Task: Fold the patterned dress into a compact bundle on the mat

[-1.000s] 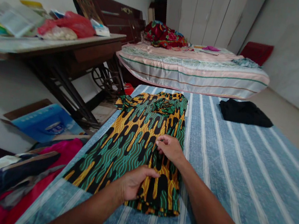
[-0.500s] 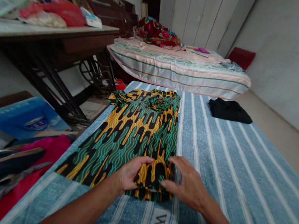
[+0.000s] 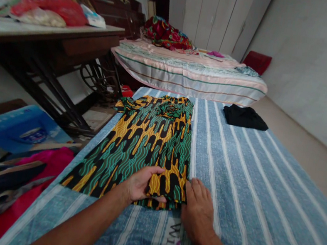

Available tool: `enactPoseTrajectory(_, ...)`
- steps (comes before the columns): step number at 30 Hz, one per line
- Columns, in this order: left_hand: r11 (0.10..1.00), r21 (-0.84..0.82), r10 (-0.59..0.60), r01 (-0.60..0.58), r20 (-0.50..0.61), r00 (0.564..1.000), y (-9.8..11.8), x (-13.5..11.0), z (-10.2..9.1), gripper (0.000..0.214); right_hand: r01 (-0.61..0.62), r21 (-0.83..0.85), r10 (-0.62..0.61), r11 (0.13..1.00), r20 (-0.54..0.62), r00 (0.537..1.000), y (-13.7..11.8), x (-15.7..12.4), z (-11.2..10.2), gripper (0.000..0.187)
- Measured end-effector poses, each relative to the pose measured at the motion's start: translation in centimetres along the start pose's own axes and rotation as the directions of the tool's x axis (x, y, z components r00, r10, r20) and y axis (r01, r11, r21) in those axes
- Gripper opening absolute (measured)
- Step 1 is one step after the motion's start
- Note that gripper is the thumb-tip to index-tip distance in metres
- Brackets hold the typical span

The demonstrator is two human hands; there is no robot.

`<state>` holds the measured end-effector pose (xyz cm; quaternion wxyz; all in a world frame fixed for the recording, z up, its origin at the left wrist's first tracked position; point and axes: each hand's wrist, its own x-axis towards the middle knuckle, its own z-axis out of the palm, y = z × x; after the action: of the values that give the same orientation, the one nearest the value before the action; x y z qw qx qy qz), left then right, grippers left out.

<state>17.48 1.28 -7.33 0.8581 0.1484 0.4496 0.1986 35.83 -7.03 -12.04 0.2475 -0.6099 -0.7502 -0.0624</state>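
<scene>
A patterned dress (image 3: 144, 140) in green, black and yellow lies spread on the striped blue sheet, its right side folded in and its gathered sleeves at the far end. My left hand (image 3: 143, 184) grips the folded part near the hem, thumb on top and fingers underneath. At the right edge of the dress, close to the same hem, my right hand (image 3: 199, 209) has its fingers together against the cloth. Its thumb and fingertips are partly hidden.
A folded black garment (image 3: 245, 117) rests at the far right of the blue sheet (image 3: 234, 185). To the left stand a sewing-machine table (image 3: 93, 34), a blue box (image 3: 23, 127) and a clothes heap (image 3: 20, 198). Beyond is a bed (image 3: 191, 74).
My right hand has gone from spread fingers above the dress to its right edge, closing on the cloth. The left hand keeps its hold. The view has shifted slightly.
</scene>
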Motion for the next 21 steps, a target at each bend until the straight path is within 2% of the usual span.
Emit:
enactPoseTrajectory(4, 0.966, 0.216, 0.173, -0.142, -0.132, 0.976, -0.5, -0.7, -0.3, 0.015, 0.052, -0.052, -0.051, 0.997, 0.027, 0.998, -0.4, -1.0, 0.3, 0.045)
enactPoseTrajectory(8, 0.821, 0.535, 0.356, -0.199, -0.207, 0.911, -1.0, -1.6, -0.4, 0.014, 0.065, -0.101, -0.056, 0.993, 0.082, 0.995, -0.7, -1.9, 0.6, 0.047)
enactPoseTrajectory(11, 0.691, 0.712, 0.453, -0.129, -0.287, 0.844, -1.3, -1.9, -0.4, 0.014, 0.076, -0.137, -0.067, 0.988, 0.070, 0.995, -0.7, -2.3, 0.7, 0.045)
enactPoseTrajectory(13, 0.628, 0.776, 0.479, -0.056, -0.328, 0.815, -1.5, -1.9, -0.4, 0.013, 0.090, -0.167, -0.080, 0.982, 0.064, 0.995, -0.5, -2.4, 0.6, 0.044)
enactPoseTrajectory(18, 0.519, 0.853, 0.520, 0.060, -0.370, 0.770, -1.6, -2.0, -0.4, 0.013, 0.113, -0.196, -0.106, 0.974, 0.050, 0.993, -0.6, -2.6, 0.3, 0.045)
enactPoseTrajectory(21, 0.509, 0.859, 0.517, 0.050, -0.352, 0.780, -1.7, -2.2, -0.4, 0.013, 0.128, -0.164, -0.124, 0.978, 0.035, 0.992, -0.6, -2.9, 0.3, 0.047)
